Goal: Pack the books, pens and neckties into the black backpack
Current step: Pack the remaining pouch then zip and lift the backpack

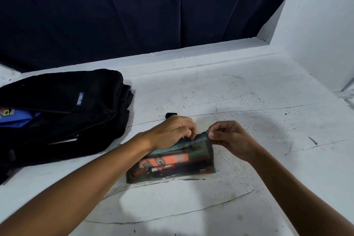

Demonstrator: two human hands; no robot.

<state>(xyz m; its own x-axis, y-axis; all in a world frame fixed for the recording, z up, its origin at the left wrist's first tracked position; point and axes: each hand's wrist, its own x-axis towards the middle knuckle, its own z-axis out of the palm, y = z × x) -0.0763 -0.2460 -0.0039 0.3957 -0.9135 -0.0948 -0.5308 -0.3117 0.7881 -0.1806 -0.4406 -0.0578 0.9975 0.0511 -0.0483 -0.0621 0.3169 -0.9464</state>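
A see-through dark pencil pouch (201,161) lies on the white surface in the middle, with an orange marker (168,159) and other pens inside. My left hand (172,130) rests on the pouch's top edge, fingers closed on its zipper area. My right hand (229,138) pinches the pouch's upper right corner. The black backpack (63,113) lies at the left, partly unzipped, with a blue book (17,118) showing in its opening and a white edge lower down.
The white table (249,101) is scuffed and cracked. A dark blue curtain (134,15) hangs behind it, and a white wall (325,24) rises at the right. A small black object (170,115) pokes out behind my left hand.
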